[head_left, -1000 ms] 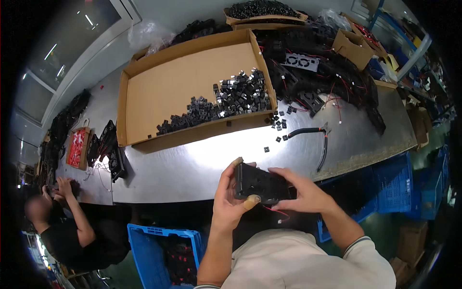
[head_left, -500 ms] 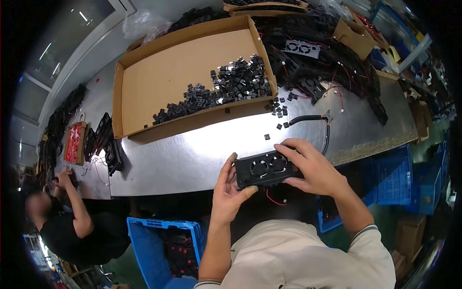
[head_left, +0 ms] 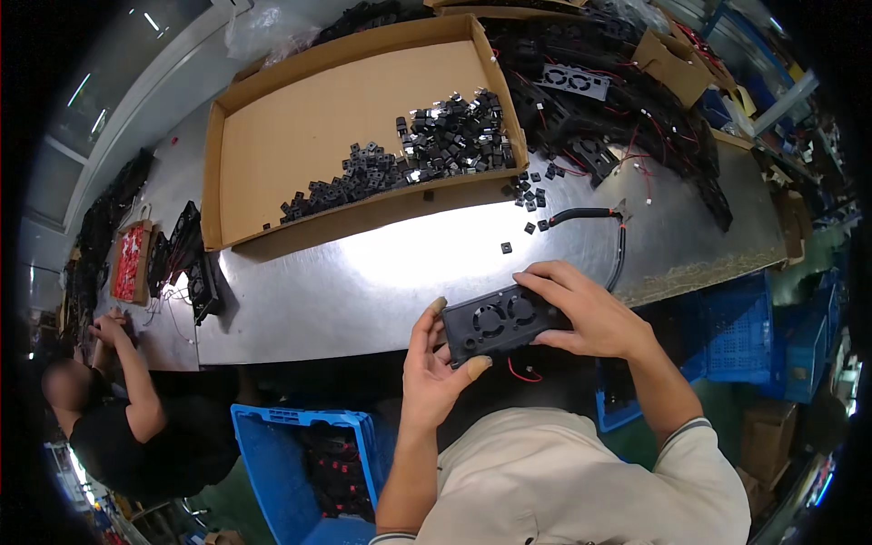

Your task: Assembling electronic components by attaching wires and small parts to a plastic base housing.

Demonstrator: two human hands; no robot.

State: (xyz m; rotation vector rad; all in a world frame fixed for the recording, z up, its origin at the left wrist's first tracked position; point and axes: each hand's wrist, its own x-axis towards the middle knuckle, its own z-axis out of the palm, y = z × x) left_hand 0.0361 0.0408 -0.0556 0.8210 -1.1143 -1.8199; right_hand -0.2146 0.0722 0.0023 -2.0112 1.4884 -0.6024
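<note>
Between my two hands is a black dual-fan housing [head_left: 495, 321], a flat rectangular unit with two round fan openings on its upper face. My left hand [head_left: 434, 372] grips its left end, with thumb at the lower edge and fingers at the upper corner; coverings show on fingertip and thumb. My right hand [head_left: 595, 318] holds the right end between thumb and fingers. A thin red wire [head_left: 524, 374] hangs below the housing. Beyond it, a small black square piece [head_left: 506, 247] lies on the metal table. Cutting pliers [head_left: 589, 214] with dark handles lie past my right hand.
A shallow cardboard box [head_left: 300, 123] holds many small black pieces [head_left: 454, 136]. More fan housings with red wires [head_left: 627, 136] are heaped at the far right. Blue crates [head_left: 300, 416] stand below the table edge. At left, another person [head_left: 127, 409] works beside a red-filled box [head_left: 132, 263].
The fan housing has turned slightly, and its fan openings catch the light less. Both hands keep their hold. The table scene has shifted slightly in view.
</note>
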